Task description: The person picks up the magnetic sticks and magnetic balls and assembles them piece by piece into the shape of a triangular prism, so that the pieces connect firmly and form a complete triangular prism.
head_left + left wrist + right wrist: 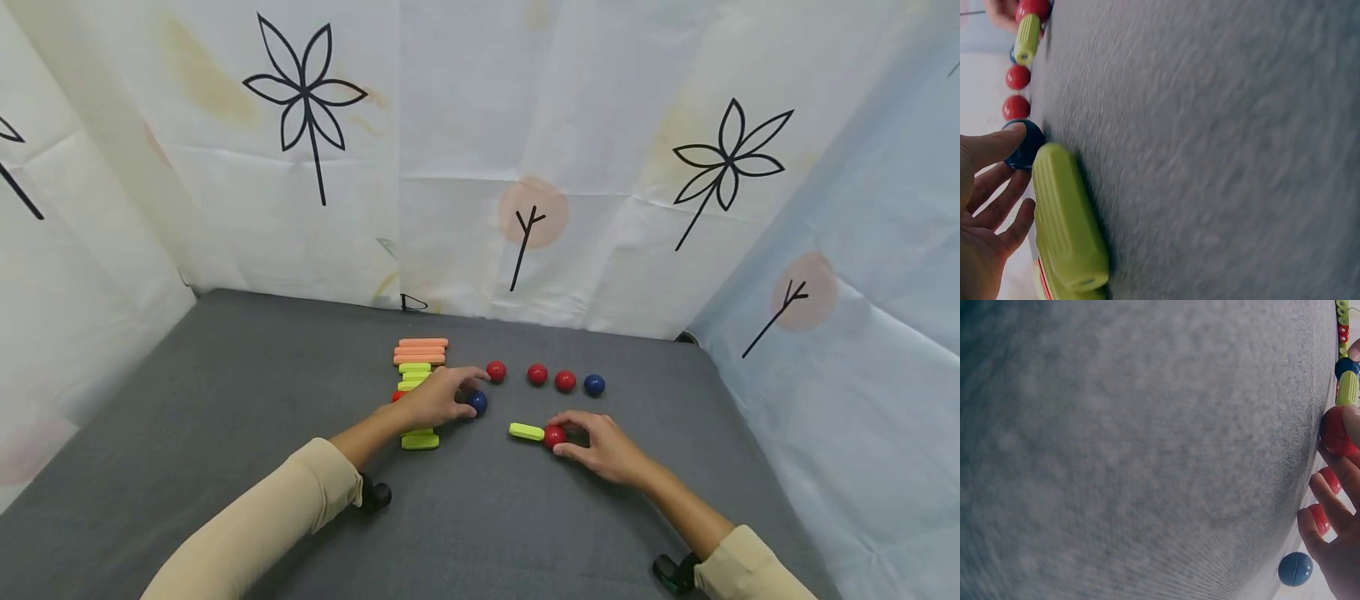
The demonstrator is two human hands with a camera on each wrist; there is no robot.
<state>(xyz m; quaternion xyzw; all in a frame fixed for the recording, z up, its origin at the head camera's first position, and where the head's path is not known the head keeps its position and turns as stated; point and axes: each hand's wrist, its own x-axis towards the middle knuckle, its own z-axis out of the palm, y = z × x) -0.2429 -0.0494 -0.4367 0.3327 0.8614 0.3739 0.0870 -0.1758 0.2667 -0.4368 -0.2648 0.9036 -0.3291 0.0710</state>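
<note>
My left hand [441, 398] reaches over the row of sticks and pinches a blue ball [478, 404]; in the left wrist view the thumb presses on this ball [1029, 149] and fingers lie behind it. On the right, my right hand [606, 450] grips a red ball [554, 437] between thumb and fingers. A ridged yellow-green stick [526, 431] meets that ball's left side, pointing towards the blue ball. In the right wrist view the thumb overlaps the red ball [1334, 431]. Whether stick and ball are joined cannot be told.
Orange sticks [420, 351], yellow-green sticks [420, 442] and a mostly hidden red one [398, 397] lie in a column under and around the left forearm. Behind the hands are red balls [537, 374] and another blue ball [594, 384]. Printed cloth walls [465, 100] bound the grey table [480, 533].
</note>
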